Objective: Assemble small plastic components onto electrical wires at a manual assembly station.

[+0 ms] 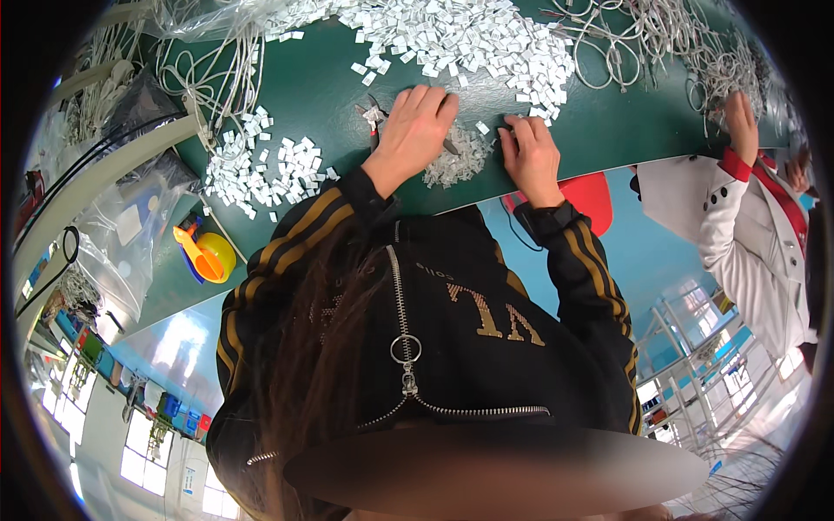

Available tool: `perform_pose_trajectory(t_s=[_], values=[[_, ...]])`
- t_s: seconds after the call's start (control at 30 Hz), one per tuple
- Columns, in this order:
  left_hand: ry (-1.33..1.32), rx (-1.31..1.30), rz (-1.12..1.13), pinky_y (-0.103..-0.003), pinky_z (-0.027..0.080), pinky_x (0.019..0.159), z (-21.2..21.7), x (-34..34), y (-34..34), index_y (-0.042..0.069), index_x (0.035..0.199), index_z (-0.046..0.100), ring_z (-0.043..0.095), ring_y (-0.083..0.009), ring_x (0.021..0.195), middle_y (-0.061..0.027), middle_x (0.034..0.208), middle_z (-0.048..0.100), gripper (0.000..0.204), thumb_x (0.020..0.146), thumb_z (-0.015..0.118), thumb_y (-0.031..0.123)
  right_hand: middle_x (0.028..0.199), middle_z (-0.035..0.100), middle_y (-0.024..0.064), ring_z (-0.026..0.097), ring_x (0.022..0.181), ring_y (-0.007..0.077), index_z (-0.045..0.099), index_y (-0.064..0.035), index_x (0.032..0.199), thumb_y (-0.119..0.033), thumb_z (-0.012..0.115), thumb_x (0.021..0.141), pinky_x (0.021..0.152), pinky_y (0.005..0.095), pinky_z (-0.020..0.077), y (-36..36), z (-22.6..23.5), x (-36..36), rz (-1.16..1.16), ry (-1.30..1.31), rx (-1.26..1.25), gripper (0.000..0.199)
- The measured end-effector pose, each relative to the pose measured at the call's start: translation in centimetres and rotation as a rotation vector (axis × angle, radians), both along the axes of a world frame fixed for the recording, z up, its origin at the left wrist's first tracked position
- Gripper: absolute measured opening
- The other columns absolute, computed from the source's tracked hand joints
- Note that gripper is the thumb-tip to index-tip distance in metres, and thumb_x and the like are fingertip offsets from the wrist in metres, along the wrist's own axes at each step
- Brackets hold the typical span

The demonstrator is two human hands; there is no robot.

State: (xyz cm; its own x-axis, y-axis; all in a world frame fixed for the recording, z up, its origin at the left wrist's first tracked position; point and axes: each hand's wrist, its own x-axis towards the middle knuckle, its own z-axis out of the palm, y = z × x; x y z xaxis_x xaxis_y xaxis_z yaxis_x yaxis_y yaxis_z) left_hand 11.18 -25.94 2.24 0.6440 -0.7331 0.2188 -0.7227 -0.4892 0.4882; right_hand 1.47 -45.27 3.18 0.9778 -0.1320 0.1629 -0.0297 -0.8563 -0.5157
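My left hand (415,130) rests low over the green table with its fingers curled and the tips turned under, so whatever they hold is hidden. Beside it lies a small pair of pliers (373,120) with metal jaws and a red and black handle. A dark tool end (450,141) shows at its other side. Farther right, my right hand (532,158) has bent fingers with the thumb close to them; I cannot make out anything in them. Between the hands lie a heap of small clear plastic pieces (456,163) and one white piece (482,128).
A large pile of small white pieces (460,39) spreads across the back, with a smaller pile (291,169) at left. Cable bundles (660,35) lie back right. An orange and yellow container (208,253) stands at left. Another person's hand (740,130) is at right.
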Motion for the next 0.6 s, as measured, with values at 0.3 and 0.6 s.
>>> perform_pose_trajectory(t_s=[0.3,0.6], values=[[-0.014,0.112,-0.037,-0.036,0.041,0.08,0.0,-0.3,0.1,0.003,0.108,0.062,0.053,-0.0259,0.093,-0.0088,0.098,0.054,0.036,0.073,0.057,0.002,0.083,0.059,0.009,0.061,0.07,0.0279,0.064,-0.0077,0.093,-0.013,0.071,0.08,0.059,0.0363,0.0491,-1.7,-0.6,4.4,-0.086,0.0,-0.048,0.016],[0.013,0.045,-0.048,-0.037,0.041,0.081,0.2,-1.0,0.9,0.003,0.104,0.062,0.053,-0.0267,0.097,-0.0098,0.103,0.055,0.032,0.073,0.056,0.001,0.081,0.057,0.0087,0.06,0.07,0.0308,0.063,-0.0099,0.088,-0.017,0.069,0.081,0.057,0.0402,0.0478,-1.1,-0.7,3.7,0.127,0.047,0.029,0.012]])
